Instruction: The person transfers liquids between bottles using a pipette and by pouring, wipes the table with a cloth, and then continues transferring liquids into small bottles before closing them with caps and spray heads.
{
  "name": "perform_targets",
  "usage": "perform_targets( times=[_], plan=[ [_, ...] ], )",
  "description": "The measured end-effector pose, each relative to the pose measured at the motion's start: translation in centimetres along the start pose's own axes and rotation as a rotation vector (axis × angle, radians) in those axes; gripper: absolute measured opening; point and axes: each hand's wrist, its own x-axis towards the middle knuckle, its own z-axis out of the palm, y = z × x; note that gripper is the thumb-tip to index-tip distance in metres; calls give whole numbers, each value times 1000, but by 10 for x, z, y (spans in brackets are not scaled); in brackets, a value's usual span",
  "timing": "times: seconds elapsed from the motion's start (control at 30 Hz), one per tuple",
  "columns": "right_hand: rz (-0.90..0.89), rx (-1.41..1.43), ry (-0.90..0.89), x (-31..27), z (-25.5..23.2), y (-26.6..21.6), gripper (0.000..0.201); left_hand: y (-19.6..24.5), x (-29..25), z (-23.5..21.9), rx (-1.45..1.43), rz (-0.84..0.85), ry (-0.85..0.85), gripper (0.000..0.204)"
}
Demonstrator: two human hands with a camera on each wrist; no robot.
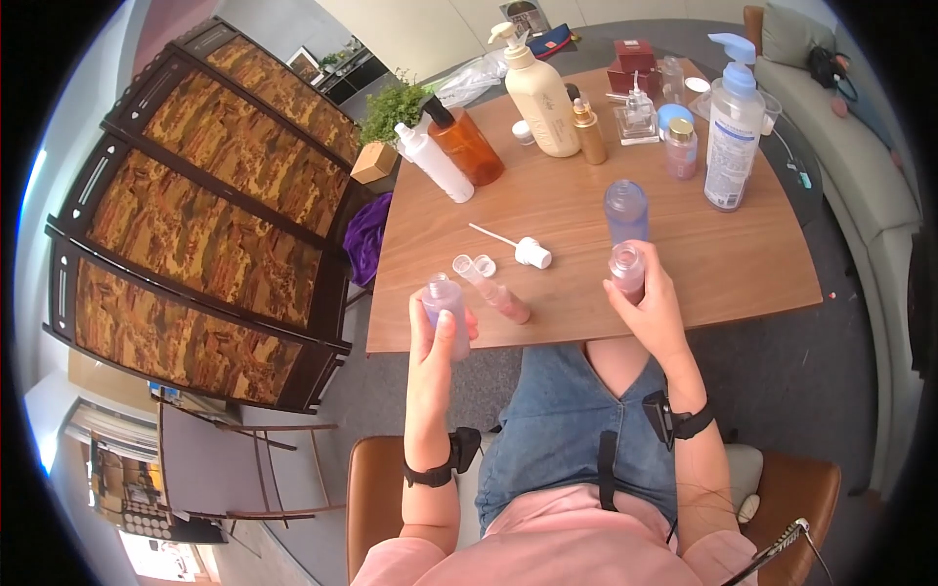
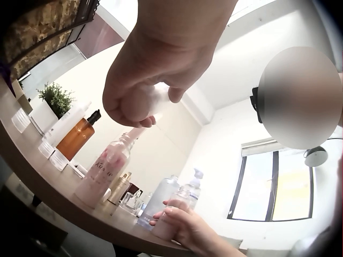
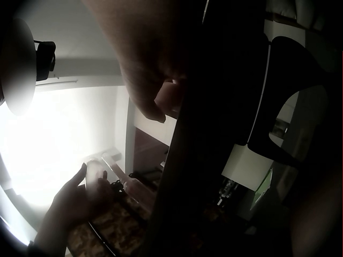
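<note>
My left hand [image 1: 427,366] grips a pale lilac, see-through bottle [image 1: 445,296] with a bare threaded neck, held at the table's near edge. In the left wrist view the fingers hide most of it. My right hand [image 1: 660,311] holds a small pinkish bottle [image 1: 626,262], also uncapped, its mouth upward. Between the hands stands a pink bottle [image 1: 509,306] with printed lettering, a clear tube-like piece [image 1: 466,268] rising from its neck. Behind it lie a white pump top [image 1: 533,253] with a long dip tube and a small clear cap [image 1: 485,266]. A bluish see-through bottle [image 1: 625,207] stands just beyond my right hand.
Along the back of the wooden table [image 1: 420,327] stand a white bottle [image 1: 438,164], an amber bottle [image 1: 471,146], a cream pump bottle [image 1: 543,103], a gold bottle [image 1: 589,137] and a tall clear pump bottle [image 1: 731,146]. A folding screen [image 1: 210,210] is at left, a sofa [image 1: 840,137] at right.
</note>
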Motion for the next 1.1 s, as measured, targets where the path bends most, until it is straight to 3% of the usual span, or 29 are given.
perform_targets(
  times=[0.07,0.2,0.37,0.6,0.8,0.87,1.1],
  plan=[
    [2,9,-4,0,0,0,39,2,1,-4,-109,-121,-22,35],
    [-13,-25,1,0,0,0,39,-2,4,-9,-83,-111,3,34],
    [-8,-25,2,0,0,1,40,-5,15,-13,266,187,84,37],
    [1,-9,-4,1,-1,0,40,-5,13,-11,238,220,77,38],
    [4,0,-7,1,1,2,39,-15,7,-11,10,100,130,32],
    [-8,-10,0,1,1,2,39,-27,10,-11,18,-24,191,42],
    [11,-23,-1,0,1,4,40,-74,25,-4,-62,-134,112,34]
  ],
)
